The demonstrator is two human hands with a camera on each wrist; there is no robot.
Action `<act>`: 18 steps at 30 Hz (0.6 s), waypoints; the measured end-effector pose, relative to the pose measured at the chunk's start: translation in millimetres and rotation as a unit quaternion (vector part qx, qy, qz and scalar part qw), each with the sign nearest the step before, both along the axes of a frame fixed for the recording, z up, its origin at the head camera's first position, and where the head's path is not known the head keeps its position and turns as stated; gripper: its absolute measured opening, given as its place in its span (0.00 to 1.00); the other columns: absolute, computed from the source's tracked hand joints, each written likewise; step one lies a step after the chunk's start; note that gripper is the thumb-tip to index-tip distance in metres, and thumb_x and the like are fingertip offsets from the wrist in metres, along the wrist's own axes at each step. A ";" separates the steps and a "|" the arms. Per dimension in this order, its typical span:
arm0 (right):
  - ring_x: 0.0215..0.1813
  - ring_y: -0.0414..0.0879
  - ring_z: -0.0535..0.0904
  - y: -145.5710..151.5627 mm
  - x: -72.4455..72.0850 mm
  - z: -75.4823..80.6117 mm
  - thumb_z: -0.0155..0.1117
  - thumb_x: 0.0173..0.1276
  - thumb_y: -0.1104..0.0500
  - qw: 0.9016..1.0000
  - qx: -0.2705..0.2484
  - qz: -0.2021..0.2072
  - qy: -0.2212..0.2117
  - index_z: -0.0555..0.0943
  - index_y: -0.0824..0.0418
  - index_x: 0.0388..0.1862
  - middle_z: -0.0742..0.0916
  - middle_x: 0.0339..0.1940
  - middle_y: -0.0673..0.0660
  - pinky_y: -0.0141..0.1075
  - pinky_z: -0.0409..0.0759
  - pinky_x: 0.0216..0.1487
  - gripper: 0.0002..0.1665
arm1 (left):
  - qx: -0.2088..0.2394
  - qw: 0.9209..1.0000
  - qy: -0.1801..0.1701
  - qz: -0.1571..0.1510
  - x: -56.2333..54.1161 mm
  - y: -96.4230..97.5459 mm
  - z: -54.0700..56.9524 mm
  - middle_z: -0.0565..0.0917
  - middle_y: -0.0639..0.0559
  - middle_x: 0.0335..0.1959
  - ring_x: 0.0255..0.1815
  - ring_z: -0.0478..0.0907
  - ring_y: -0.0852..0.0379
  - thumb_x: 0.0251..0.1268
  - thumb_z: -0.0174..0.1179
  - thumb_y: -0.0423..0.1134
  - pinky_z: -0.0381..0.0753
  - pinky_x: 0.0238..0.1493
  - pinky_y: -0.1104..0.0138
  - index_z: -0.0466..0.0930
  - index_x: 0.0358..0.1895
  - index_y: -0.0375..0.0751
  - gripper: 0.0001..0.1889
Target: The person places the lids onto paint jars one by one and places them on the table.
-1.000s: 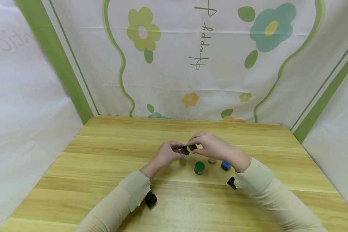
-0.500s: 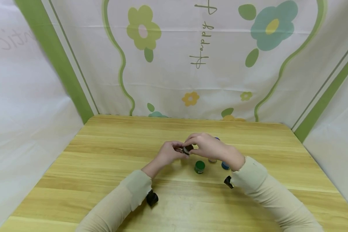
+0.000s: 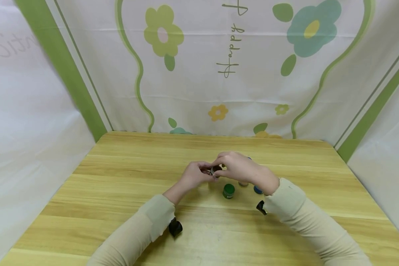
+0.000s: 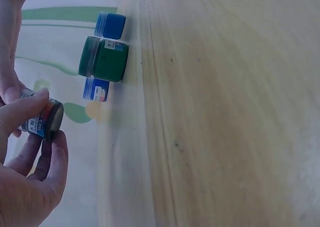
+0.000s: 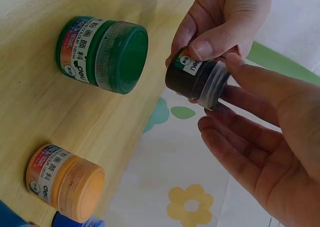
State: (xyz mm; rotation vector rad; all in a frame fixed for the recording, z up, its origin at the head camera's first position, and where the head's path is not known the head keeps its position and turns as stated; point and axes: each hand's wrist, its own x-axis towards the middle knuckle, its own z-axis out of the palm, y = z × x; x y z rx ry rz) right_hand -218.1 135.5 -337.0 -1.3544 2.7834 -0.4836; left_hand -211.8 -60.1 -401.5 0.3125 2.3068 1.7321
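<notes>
A small dark paint jar point(image 5: 185, 79) with a clear-sided lid point(image 5: 214, 84) is held above the table between both hands. My left hand point(image 3: 193, 175) grips the jar's body, thumb over its label in the left wrist view. From the other end, my right hand point(image 3: 237, 168) pinches the lid, which sits on the jar's mouth. Close by on the table stand a green paint jar point(image 5: 112, 57) and an orange one point(image 5: 65, 182), both with lids on. In the head view my right hand partly covers the held jar.
A blue jar point(image 3: 258, 189) stands by my right wrist, and a darker blue jar point(image 4: 96, 89) is farther back. Black wrist mounts point(image 3: 175, 227) hang beneath the sleeves. A printed cloth point(image 3: 193, 74) rises behind the wooden table point(image 3: 119, 177).
One second ago the lid and the jar were apart in the two hands. My right hand has moved left, and the lid is now against the jar's mouth.
</notes>
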 end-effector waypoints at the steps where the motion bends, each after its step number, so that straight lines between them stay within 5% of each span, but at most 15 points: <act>1: 0.46 0.49 0.85 0.2 0.6 0.5 0.74 0.69 0.57 1.000 0.004 -0.004 0.002 0.89 0.63 0.53 0.88 0.45 0.54 0.36 0.84 0.45 0.17 | -0.001 1.000 0.001 0.000 0.1 0.0 -0.1 0.88 0.48 0.45 0.44 0.85 0.55 0.58 0.77 0.34 0.84 0.48 0.62 0.87 0.55 0.34 0.21; 10: 0.47 0.51 0.85 3.7 1.9 3.0 0.78 0.63 0.65 0.999 0.019 0.019 0.017 0.87 0.64 0.56 0.87 0.45 0.56 0.38 0.84 0.47 0.21 | -0.005 1.000 0.004 0.003 1.1 -0.6 0.1 0.88 0.49 0.45 0.43 0.84 0.56 0.56 0.77 0.32 0.84 0.47 0.62 0.87 0.54 0.34 0.20; 18: 0.45 0.47 0.85 3.8 3.1 2.2 0.78 0.64 0.55 0.999 0.029 -0.014 0.005 0.89 0.61 0.51 0.87 0.42 0.53 0.36 0.83 0.44 0.19 | -0.009 1.000 0.008 -0.002 1.7 -0.7 -2.0 0.89 0.48 0.44 0.43 0.85 0.56 0.58 0.77 0.34 0.84 0.47 0.62 0.87 0.54 0.33 0.20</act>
